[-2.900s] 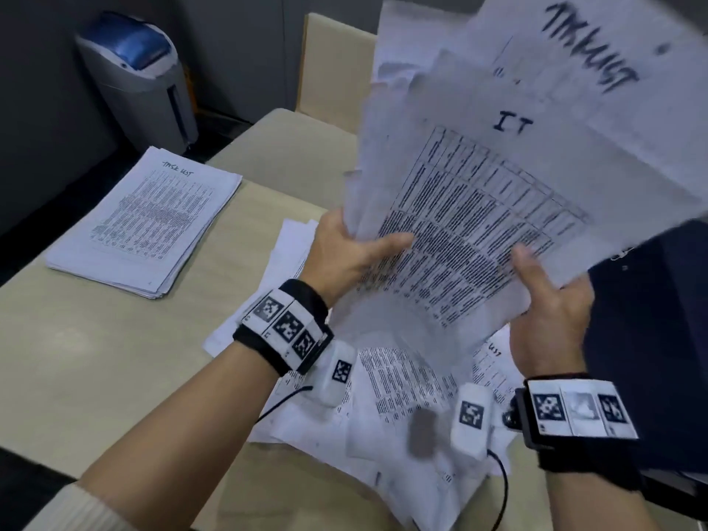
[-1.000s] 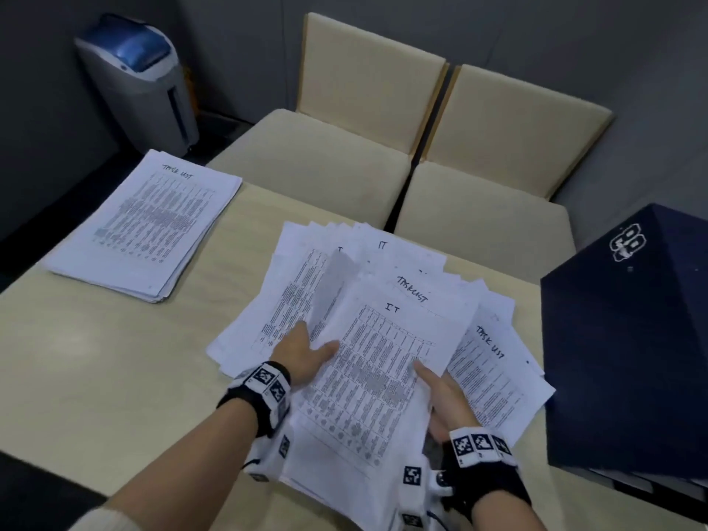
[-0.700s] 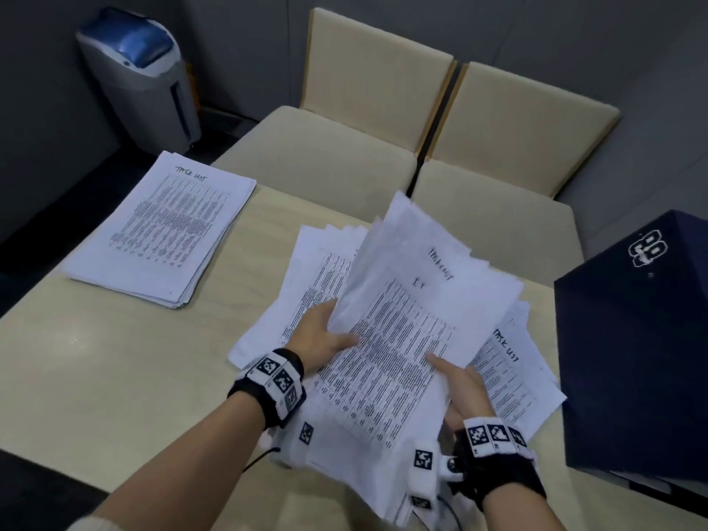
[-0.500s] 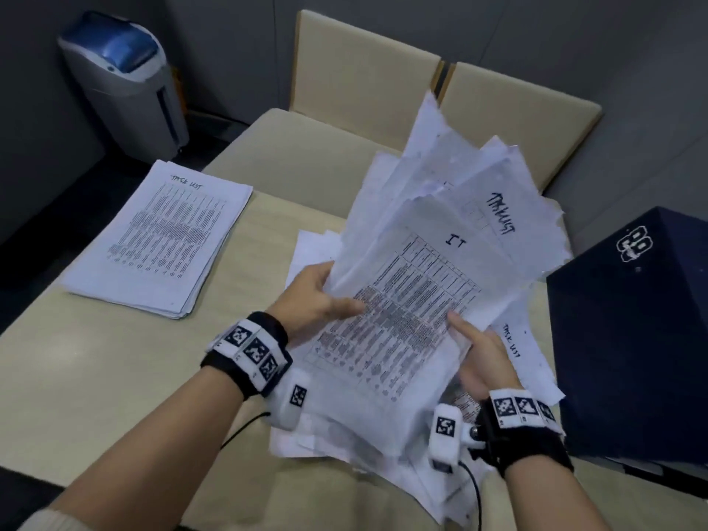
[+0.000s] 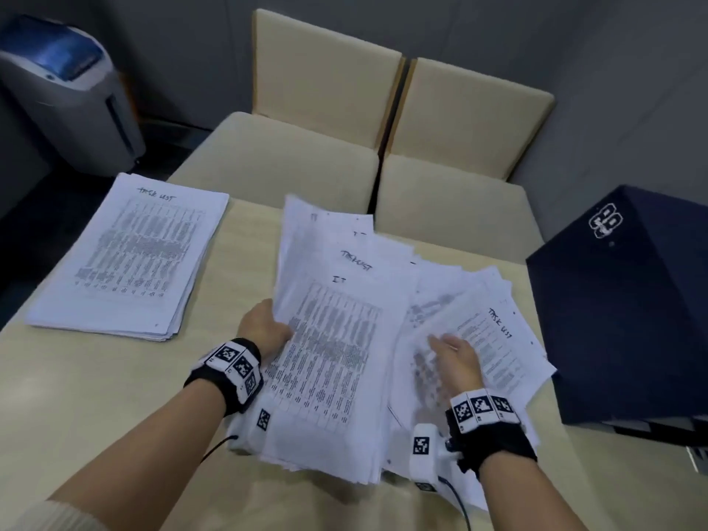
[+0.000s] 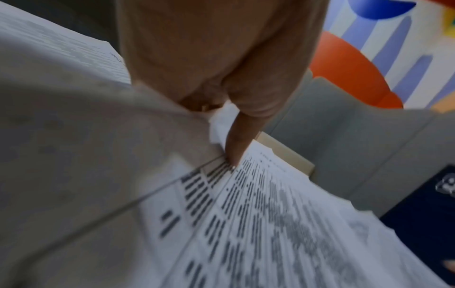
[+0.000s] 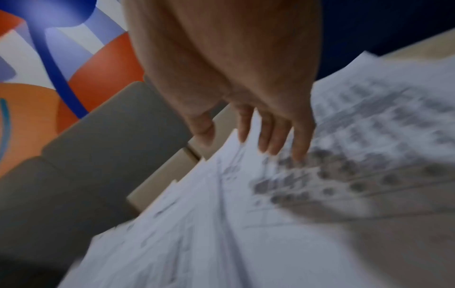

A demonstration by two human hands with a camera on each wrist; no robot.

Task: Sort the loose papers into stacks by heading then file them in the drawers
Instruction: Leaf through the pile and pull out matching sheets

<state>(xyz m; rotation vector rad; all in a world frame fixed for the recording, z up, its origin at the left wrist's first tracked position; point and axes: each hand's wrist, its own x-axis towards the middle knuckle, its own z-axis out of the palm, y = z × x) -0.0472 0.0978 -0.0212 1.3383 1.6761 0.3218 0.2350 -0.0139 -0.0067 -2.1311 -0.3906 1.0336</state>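
Observation:
A bundle of printed sheets, its top sheet headed "IT", lies on the table before me. My left hand grips the bundle's left edge; in the left wrist view the thumb presses on the top sheet while the fingers stay hidden under the paper. My right hand rests with straight, spread fingers on the loose sheets to the right, one headed "TASK LIST". A neat "TASK LIST" stack lies at the far left. The dark blue drawer box stands at the right.
Two beige chairs are pushed against the table's far edge. A grey and blue bin stands on the floor at the back left. Bare beige tabletop shows at the front left.
The bundle, held up tilted by both hands half a second ago, has come down flat on the table. My right hand has let go and moved right onto the loose sheets.

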